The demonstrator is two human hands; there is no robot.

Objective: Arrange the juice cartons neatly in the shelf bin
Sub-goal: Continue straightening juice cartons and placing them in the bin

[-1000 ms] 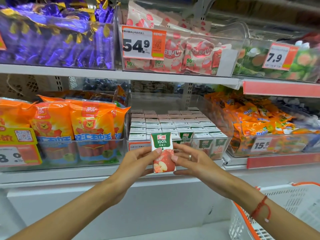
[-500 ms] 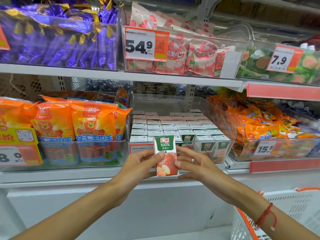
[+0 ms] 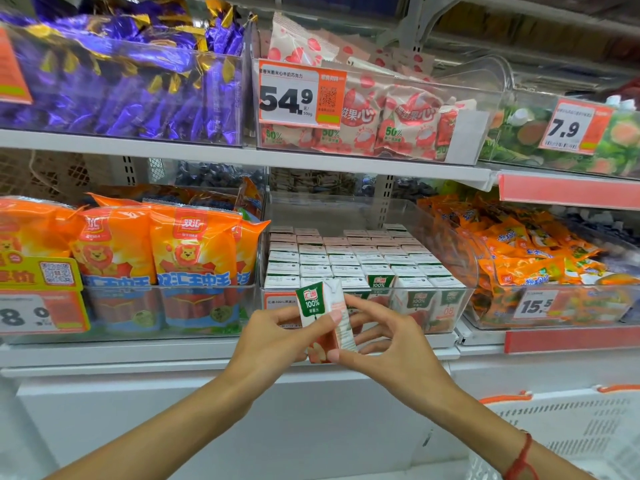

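carton (image 3: 325, 320): small boxy green-white pack, held upright before bin | left hand (image 3: 277, 337) pinches it | right hand (image 3: 391, 344) thumb and fingertip on its edge | bin (image 3: 464, 258): clear plastic, cartons in rows

open air above the packed cartons (image 3: 349, 258) in the centre bin (image 3: 450, 289), up to the shelf (image 3: 242, 157) overhead. hemmed by orange packs (image 3: 156, 251) at left, clear divider (image 3: 460, 251) at right.
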